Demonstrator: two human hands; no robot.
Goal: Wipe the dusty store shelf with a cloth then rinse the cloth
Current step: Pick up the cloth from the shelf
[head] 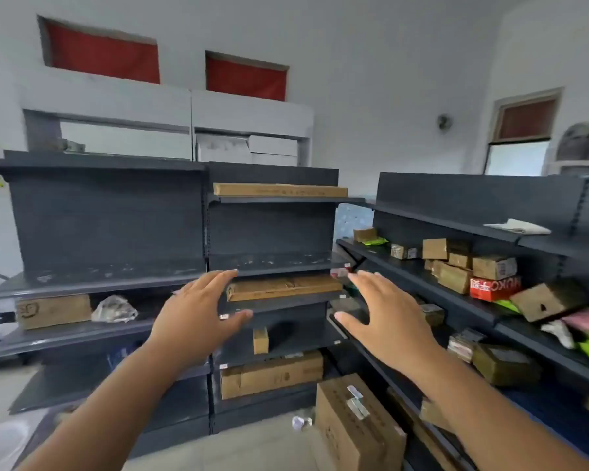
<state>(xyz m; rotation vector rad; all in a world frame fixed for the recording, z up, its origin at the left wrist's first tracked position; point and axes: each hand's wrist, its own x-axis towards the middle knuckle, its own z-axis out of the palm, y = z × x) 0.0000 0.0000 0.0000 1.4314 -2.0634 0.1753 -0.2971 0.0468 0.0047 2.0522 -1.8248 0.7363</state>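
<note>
Dark grey store shelving fills the view ahead. Its dusty shelf (116, 271) at mid height shows pale smears along the board. A white cloth (517, 226) lies on the top shelf of the right-hand unit, far from both hands. My left hand (198, 311) is stretched forward with spread fingers and holds nothing; it hovers in front of the shelf edge. My right hand (385, 311) is also stretched out and spread, with nothing in it. Between the two hands a flat brown carton (283, 287) lies on a lower shelf.
Cardboard boxes (456, 266) crowd the right-hand shelves. A large carton (354, 423) stands on the floor at the corner, another box (269, 373) on a low shelf, a crumpled plastic bag (114, 309) at left. A long flat carton (279, 189) lies on the upper middle shelf.
</note>
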